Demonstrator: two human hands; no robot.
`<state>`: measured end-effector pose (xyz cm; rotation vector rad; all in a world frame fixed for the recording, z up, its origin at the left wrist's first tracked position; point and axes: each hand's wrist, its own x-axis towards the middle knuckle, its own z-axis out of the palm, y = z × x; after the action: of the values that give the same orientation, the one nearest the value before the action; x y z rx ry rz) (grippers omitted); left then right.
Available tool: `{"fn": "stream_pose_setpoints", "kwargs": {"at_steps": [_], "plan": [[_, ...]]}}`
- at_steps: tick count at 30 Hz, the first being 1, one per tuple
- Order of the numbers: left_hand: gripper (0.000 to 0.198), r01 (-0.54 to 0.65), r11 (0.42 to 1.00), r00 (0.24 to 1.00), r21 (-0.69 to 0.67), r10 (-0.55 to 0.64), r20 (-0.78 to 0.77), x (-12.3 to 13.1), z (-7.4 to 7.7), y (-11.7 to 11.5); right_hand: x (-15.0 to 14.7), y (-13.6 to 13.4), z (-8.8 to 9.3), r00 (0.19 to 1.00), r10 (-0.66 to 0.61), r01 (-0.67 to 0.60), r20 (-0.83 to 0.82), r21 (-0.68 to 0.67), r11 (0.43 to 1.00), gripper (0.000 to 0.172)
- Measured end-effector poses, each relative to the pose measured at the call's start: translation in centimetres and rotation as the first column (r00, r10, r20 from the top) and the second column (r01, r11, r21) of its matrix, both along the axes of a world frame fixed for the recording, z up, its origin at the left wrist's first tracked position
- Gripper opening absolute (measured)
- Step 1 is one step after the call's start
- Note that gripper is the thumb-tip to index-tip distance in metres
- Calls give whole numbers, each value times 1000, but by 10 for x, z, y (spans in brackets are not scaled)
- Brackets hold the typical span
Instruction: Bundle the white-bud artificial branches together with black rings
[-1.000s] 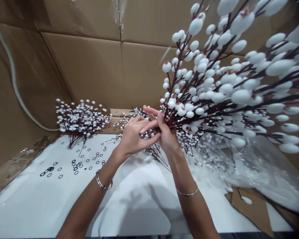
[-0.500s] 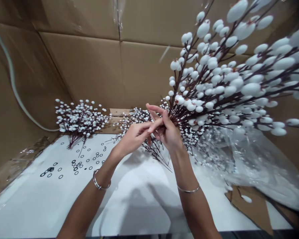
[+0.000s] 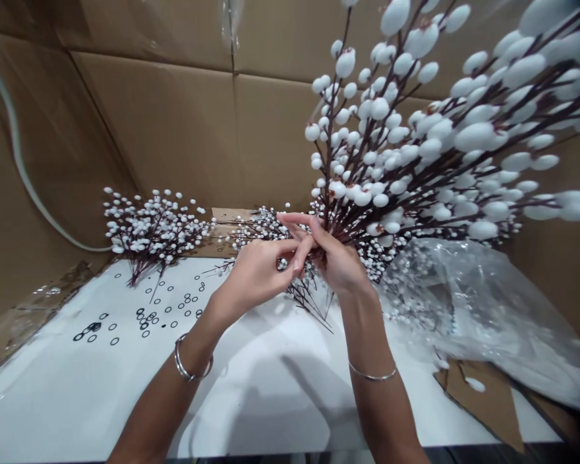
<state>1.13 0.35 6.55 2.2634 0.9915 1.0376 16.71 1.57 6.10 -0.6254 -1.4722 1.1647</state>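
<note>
Held above the counter: white-berry spray, stems gripped in closed right hand, pinched at the base by left hand fingertips. Tipped slightly more upright than a second ago; both grips unchanged.

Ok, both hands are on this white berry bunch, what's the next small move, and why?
Probably pinch the stems together with the left hand: the right hand grips the berry bunch at its base, the left fingertips touch there, and the branches fan out wide.
</note>
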Motion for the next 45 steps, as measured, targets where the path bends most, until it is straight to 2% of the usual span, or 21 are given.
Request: {"fn": "stream_pose_setpoints", "kwargs": {"at_steps": [3,5,7,11,16,19,23,27,31,34,37,42,45], "plan": [[19,-123,983,985,134,137,-102,-3,2,-2,1,-3,2,998,-55,56,-7,42,998,43],[24,-162,971,982,178,177,-71,-8,2,-1,2,-5,5,995,-100,101,-8,60,993,42],[29,-129,981,992,144,127,26,-14,1,2,3,-6,7,991,-132,133,-22,73,988,43],[32,30,1000,975,5,-31,219,-21,1,4,6,-4,8,990,-133,136,-44,79,988,44],[24,54,997,945,-48,-35,325,-18,5,3,3,-2,7,992,-109,113,-66,73,991,46],[15,-43,998,971,35,33,238,-15,6,1,-3,-4,7,991,-113,120,-77,89,989,44],[22,-156,977,981,147,136,139,-14,4,-2,-10,-5,7,988,-140,147,-71,101,984,40],[23,-227,953,973,199,213,89,-14,2,-2,-14,-5,4,988,-155,157,-24,80,984,48],[26,-230,946,973,229,227,39,-13,0,0,-18,-4,2,988,-155,157,-24,89,984,48],[30,-264,915,958,305,285,-24,-12,-2,0,-20,-4,1,988,-145,150,-45,137,979,40],[33,-269,883,942,385,325,-87,-12,-2,0,-22,-4,0,981,-191,195,-43,161,967,37],[30,-195,864,945,464,292,-148,-12,-2,2,-23,-5,-1,986,-161,165,-36,174,971,37],[27,-196,854,943,482,300,-147,-8,-6,4,-25,-1,-2,982,-188,186,-8,175,967,43]]}}
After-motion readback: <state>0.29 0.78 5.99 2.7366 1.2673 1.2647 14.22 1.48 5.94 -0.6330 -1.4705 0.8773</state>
